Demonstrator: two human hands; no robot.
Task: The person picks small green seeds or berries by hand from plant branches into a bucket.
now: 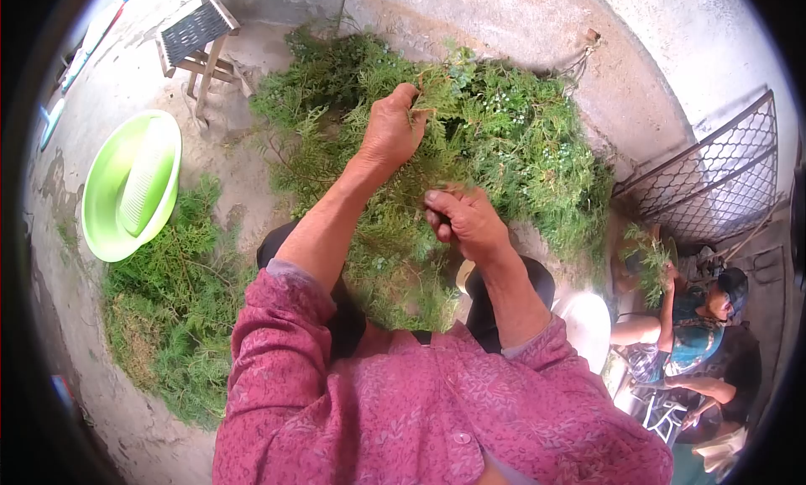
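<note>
Left hand (392, 132): clamped on green sprig (430, 99), tip pointing away from the person
Right hand (462, 220): fingers pinched on branch pile (529, 157)
Around: green basin (99, 191), stool (197, 31)

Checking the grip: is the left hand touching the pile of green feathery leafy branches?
Touching. Head view: the left hand has fingers closed around sprigs of the green branch pile.

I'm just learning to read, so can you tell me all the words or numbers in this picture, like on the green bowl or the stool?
There are none to read. The green basin, the wooden stool, the metal gate and the pink shirt carry no letters or numbers; the shirt has only a leafy pattern. The left hand and right hand grip plain green branches.
</note>
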